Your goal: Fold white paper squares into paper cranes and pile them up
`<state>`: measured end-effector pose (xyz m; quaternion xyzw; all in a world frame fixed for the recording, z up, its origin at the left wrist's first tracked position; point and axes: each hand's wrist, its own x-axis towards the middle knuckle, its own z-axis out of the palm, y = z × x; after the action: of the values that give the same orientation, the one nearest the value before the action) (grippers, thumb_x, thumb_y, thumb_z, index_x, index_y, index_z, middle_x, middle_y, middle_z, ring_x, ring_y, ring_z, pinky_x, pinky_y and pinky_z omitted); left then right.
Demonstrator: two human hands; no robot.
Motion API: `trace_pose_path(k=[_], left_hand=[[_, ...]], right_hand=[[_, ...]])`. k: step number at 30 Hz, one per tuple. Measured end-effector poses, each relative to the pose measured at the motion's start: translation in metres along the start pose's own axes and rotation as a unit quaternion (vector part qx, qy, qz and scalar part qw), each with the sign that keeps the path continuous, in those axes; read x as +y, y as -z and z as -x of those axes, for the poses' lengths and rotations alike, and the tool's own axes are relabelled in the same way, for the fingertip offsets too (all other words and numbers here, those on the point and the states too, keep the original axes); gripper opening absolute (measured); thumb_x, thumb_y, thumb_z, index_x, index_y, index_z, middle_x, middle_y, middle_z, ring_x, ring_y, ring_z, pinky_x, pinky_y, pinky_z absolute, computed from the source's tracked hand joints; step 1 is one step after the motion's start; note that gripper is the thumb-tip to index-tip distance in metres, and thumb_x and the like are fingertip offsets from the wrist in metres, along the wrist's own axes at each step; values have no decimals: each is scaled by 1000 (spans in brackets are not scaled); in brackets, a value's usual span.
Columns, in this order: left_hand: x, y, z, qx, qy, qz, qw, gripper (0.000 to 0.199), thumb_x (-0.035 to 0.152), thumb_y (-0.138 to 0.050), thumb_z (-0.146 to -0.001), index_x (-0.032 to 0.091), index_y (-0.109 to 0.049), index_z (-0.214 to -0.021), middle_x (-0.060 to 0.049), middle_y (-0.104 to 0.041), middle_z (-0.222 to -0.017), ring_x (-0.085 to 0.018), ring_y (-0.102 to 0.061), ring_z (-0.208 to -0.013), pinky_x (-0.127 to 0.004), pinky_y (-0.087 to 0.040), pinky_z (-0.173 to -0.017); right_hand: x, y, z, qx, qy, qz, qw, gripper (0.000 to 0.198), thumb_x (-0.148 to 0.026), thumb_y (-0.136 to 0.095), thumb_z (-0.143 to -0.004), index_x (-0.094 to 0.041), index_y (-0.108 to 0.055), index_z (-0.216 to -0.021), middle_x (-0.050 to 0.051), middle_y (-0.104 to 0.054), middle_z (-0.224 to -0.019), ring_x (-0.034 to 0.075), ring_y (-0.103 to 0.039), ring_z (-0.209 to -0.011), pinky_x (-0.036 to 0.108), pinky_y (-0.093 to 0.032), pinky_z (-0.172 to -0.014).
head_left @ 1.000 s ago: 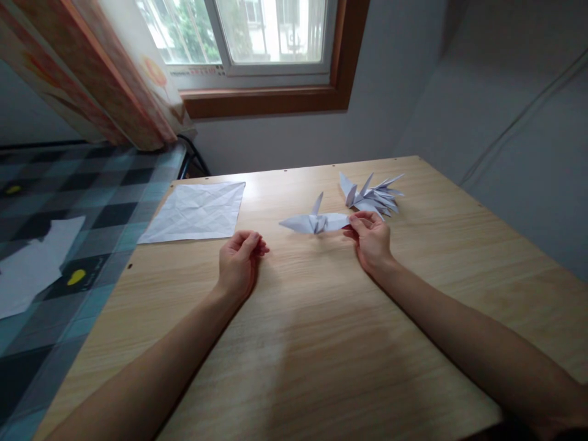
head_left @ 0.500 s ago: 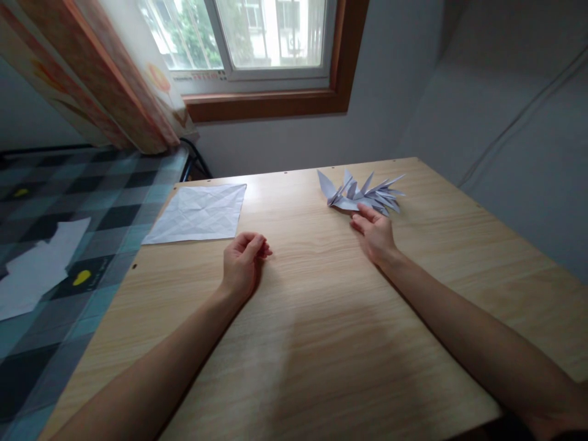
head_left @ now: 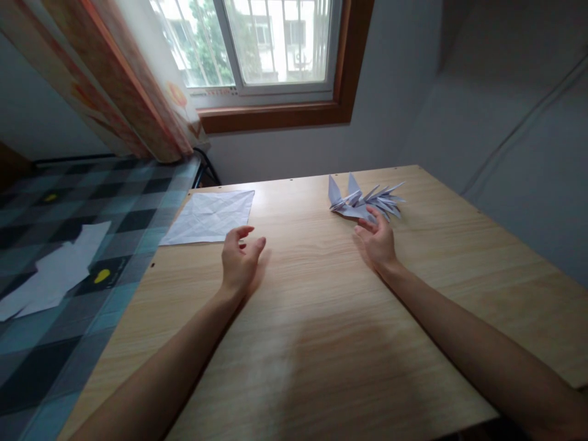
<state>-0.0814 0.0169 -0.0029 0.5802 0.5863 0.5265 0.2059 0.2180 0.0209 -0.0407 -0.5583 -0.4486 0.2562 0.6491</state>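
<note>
On the wooden table, a cluster of folded paper cranes (head_left: 351, 210) in pale white-violet paper lies toward the far right, their pointed wings sticking up. My right hand (head_left: 377, 240) is at the near side of the cranes, fingers loosely curved and thumb apart, with nothing visibly gripped. Its fingertips overlap the nearest wing in view; whether they touch it I cannot tell. My left hand (head_left: 241, 260) rests over the table, thumb and fingers apart and holding nothing. Just beyond it lies a creased square sheet of paper (head_left: 209, 215), flat at the table's far left; the fingertips cover its near right corner.
The wooden table (head_left: 294, 275) fills the middle. To its left is a checked cloth surface (head_left: 50, 361) with white paper pieces (head_left: 59, 269) on it. A window (head_left: 280, 43), a curtain (head_left: 124, 79) and walls stand behind; a cable runs along the right wall.
My left hand has opened from a loose closed curl, thumb and fingers parting. My right hand has drawn slightly back from the cranes, its fingers parting. The head view has shifted slightly.
</note>
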Motion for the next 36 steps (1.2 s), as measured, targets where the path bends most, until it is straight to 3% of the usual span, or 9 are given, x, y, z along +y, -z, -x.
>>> trace_pose_path(k=[4, 7, 10, 17, 20, 23, 29, 33, 36], left_hand=[[-18, 22, -31, -22, -89, -207, 974, 51, 42, -67, -75, 15, -59, -118, -18, -53, -136, -35, -44, -134, -47, -30, -113], [-35, 39, -50, -78, -42, -344, 935, 62, 51, -63, -78, 17, -55, -130, -20, -35, -155, -44, -25, -145, -60, -24, -113], [-44, 53, -55, -157, 2, -421, 893, 65, 60, -49, -86, 17, -53, -134, -22, -39, -152, -46, -30, -142, -69, -20, -110], [-4, 42, 8, -219, -130, -460, 850, 55, 56, -48, -89, 18, -59, -128, -22, -53, -140, -44, -48, -125, -62, -37, -98], [19, 32, 41, -287, -221, -367, 857, 53, 56, -53, -89, 23, -58, -130, -15, -57, -137, -38, -52, -121, -55, -40, -99], [24, 29, 54, -340, -312, -330, 824, 67, 66, -53, -86, 26, -48, -140, -13, -40, -154, -36, -38, -138, -56, -30, -111], [9, 32, 46, -398, -265, -394, 785, 81, 75, -43, -86, 26, -36, -150, -15, -28, -160, -43, -23, -147, -65, -21, -114], [15, 29, 49, -502, -338, -324, 727, 83, 76, -39, -87, 31, -22, -155, -8, -22, -163, -38, -18, -150, -62, -14, -117], [19, 27, 52, -537, -378, -272, 704, 84, 75, -43, -86, 33, -21, -155, -7, -21, -163, -37, -15, -150, -61, -8, -119]], right_hand=[[-1, 0, -1, 54, 0, 23, 998, 39, -26, -68, -67, -23, -59, -105, 7, -60, -112, 21, -62, -97, 41, -54, -85], [-3, -1, -2, 65, -1, -12, 998, 34, -26, -67, -67, -22, -57, -99, 6, -61, -105, 21, -61, -102, 41, -50, -93], [-5, -2, -2, 88, -6, -19, 996, 32, -26, -67, -66, -21, -56, -96, 5, -61, -99, 21, -61, -96, 39, -51, -88], [-11, -1, 1, 98, 25, 32, 994, 25, -26, -62, -70, -21, -57, -94, 5, -60, -98, 17, -58, -79, 34, -51, -73], [-16, 0, 6, 52, 88, 79, 992, 22, -27, -62, -75, -21, -58, -96, 6, -59, -104, 18, -59, -81, 34, -52, -72], [-23, 0, 15, -26, 196, 137, 971, 24, -31, -62, -80, -20, -60, -101, 10, -58, -114, 25, -60, -99, 40, -54, -80], [-37, -5, 32, -242, 349, 192, 885, 43, -44, -52, -94, -19, -54, -129, 17, -51, -139, 32, -48, -132, 53, -41, -108], [-43, -15, 42, -347, 382, 238, 823, 76, -61, -45, -93, -11, -33, -149, 23, -34, -154, 33, -29, -146, 55, -31, -116], [-45, -26, 53, -448, 384, 287, 755, 103, -75, -47, -85, -3, -21, -153, 26, -28, -157, 34, -21, -149, 53, -26, -119]])
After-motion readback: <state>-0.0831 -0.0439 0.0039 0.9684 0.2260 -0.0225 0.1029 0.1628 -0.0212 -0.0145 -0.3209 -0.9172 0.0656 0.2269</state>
